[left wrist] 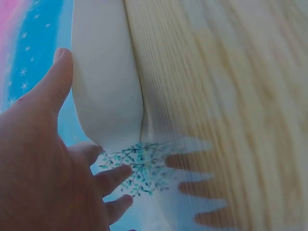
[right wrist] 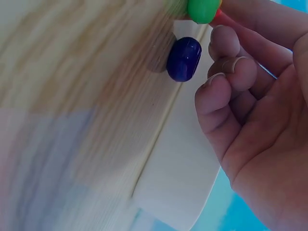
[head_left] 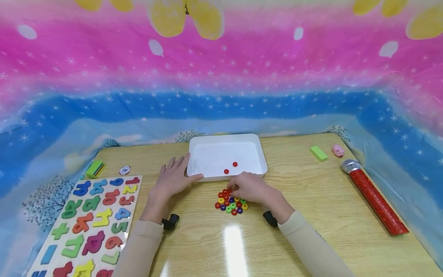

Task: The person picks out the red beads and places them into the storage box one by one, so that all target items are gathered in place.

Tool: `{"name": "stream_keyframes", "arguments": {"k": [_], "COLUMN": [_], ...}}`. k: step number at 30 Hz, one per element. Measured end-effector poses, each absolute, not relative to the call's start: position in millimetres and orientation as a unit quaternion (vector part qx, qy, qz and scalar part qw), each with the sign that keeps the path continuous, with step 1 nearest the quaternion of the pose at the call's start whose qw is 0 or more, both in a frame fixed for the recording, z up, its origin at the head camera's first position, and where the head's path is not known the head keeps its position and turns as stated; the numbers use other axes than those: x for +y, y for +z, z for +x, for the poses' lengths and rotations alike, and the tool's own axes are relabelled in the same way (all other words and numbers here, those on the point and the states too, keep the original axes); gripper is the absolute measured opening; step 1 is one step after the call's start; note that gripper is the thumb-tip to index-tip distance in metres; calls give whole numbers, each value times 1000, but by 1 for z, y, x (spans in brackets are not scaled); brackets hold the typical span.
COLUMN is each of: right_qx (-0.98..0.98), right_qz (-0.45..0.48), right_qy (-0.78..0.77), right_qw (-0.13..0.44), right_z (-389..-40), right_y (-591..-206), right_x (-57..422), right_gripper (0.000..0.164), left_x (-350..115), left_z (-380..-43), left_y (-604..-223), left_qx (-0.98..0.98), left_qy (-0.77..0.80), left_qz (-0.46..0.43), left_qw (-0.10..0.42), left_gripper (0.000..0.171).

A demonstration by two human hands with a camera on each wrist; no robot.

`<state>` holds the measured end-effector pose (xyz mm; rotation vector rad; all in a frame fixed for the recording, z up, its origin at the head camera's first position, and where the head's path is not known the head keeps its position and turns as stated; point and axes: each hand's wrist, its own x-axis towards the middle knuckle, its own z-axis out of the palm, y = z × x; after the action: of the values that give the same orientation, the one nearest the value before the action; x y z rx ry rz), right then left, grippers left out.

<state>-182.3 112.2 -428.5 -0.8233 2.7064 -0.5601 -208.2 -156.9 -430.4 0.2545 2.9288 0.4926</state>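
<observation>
A white tray (head_left: 207,178) stands at the back middle of the table, with two red beads (head_left: 235,164) in it. Fingers spread, my left hand (head_left: 173,177) rests against the tray's left end; its thumb lies along the front wall. In the left wrist view the thumb and fingers show beside the tray wall (left wrist: 108,72). My right hand (head_left: 250,187) is at a pile of coloured ring beads (head_left: 228,209) in front of the tray, thumb and forefinger pinching a red bead (head_left: 230,191). In the right wrist view, a blue bead (right wrist: 184,59) and a green bead (right wrist: 203,9) lie near its curled fingers.
A number puzzle board (head_left: 100,215) lies at the left, behind it a green block (head_left: 94,169) with coloured strips and a poker chip (head_left: 125,170). On the right are a light green block (head_left: 318,153), a pink pig figure (head_left: 337,150) and a red glittery microphone (head_left: 377,200).
</observation>
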Motion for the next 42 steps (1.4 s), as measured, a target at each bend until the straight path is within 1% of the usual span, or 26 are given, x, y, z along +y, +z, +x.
{"name": "stream_keyframes", "arguments": {"k": [11, 23, 32, 42], "right_qx": [934, 939, 943, 947], "right_qz": [-285, -275, -268, -242], "right_qy": [-178, -173, -162, -196], "right_qw": [117, 114, 113, 75], "right_z": [-181, -182, -182, -189], "right_y": [-430, -432, -430, -411], "right_x": [109, 111, 108, 118], "right_gripper": [15, 9, 9, 10], "left_x": [-156, -157, -159, -158], "left_z": [-206, -206, -205, -205], "left_y": [-428, -428, -429, -429], "left_qx": [983, 985, 985, 984], "left_qy": [150, 141, 144, 147], "left_qz": [92, 87, 89, 87], "left_qw": [54, 50, 43, 51], "left_gripper": [100, 100, 99, 99]}}
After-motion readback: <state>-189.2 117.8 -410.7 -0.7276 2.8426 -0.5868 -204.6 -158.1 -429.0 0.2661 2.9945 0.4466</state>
